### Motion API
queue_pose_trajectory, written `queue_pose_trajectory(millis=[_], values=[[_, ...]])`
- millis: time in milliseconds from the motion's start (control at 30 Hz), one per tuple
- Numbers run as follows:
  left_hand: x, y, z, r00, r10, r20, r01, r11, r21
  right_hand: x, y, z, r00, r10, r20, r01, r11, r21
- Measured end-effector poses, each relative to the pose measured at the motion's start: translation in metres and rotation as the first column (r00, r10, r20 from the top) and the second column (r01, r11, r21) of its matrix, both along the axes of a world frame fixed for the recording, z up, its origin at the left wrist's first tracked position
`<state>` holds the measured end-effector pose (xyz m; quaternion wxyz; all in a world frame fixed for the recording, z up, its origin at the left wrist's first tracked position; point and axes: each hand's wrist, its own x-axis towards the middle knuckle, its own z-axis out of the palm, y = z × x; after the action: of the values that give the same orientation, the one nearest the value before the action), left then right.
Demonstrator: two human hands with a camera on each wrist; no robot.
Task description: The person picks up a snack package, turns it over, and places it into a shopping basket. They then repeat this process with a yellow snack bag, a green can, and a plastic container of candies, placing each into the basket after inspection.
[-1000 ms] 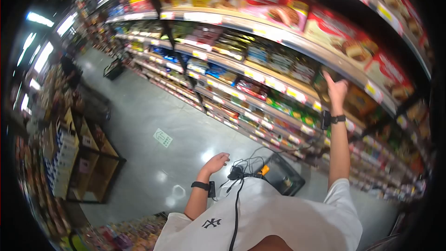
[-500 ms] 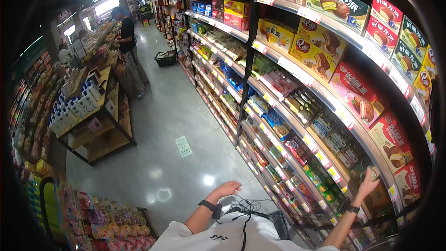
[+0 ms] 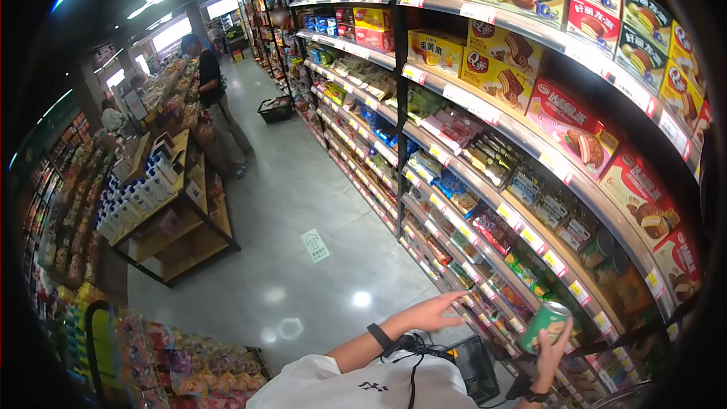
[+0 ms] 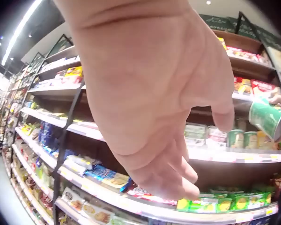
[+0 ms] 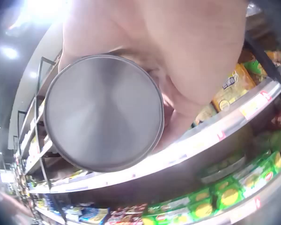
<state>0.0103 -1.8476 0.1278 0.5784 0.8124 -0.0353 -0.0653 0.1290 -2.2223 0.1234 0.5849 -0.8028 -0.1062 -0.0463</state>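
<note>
A green can (image 3: 547,324) is gripped by the right hand (image 3: 554,354) in front of the lower shelves in the head view. In the right wrist view the can's round grey metal end (image 5: 104,113) faces the camera, and the right hand (image 5: 154,42) wraps behind it. The left hand (image 3: 433,312) reaches toward the can with loosely extended fingers and holds nothing. The left wrist view shows the left hand (image 4: 150,93) with fingers pointing down, apart from the can (image 4: 268,118) at the right edge. Similar green cans (image 4: 235,139) stand on a shelf behind.
Tall shelves of boxed snacks (image 3: 573,125) curve along the right. A black basket (image 3: 478,369) is on the floor beside the body. Farther off are another basket (image 3: 276,109), a display table with bottles (image 3: 189,246) and a standing person (image 3: 212,79). Hanging packets (image 3: 182,360) are at lower left.
The right hand has come away from the shelf with the green can and moved down and left. The left hand has moved right, toward the can, its fingers extending.
</note>
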Motion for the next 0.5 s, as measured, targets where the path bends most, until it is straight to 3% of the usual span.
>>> queue_pose_trajectory(millis=[33,100,200,300,500], values=[[-0.006,-0.019,0.016,0.997,-0.031,0.065,0.029,0.999,0.029,-0.023,0.016,0.018,0.99,0.109,-0.088,-0.101,0.991,0.092],[-0.019,-0.057,0.025,0.972,-0.037,0.233,0.05,0.997,-0.052,-0.057,0.04,0.052,0.95,0.302,-0.073,-0.289,0.945,0.151],[-0.042,-0.104,0.024,0.929,-0.08,0.362,0.101,0.994,-0.038,-0.081,0.045,0.036,0.858,0.484,-0.172,-0.408,0.845,0.344],[-0.081,-0.138,0.021,0.961,0.021,0.277,-0.002,0.997,-0.071,-0.101,0.04,0.013,0.802,0.552,-0.228,-0.463,0.816,0.347],[-0.138,-0.159,0.031,0.98,0.116,0.163,-0.097,0.988,-0.117,-0.147,0.024,0.019,0.686,0.658,-0.31,-0.554,0.749,0.363]])
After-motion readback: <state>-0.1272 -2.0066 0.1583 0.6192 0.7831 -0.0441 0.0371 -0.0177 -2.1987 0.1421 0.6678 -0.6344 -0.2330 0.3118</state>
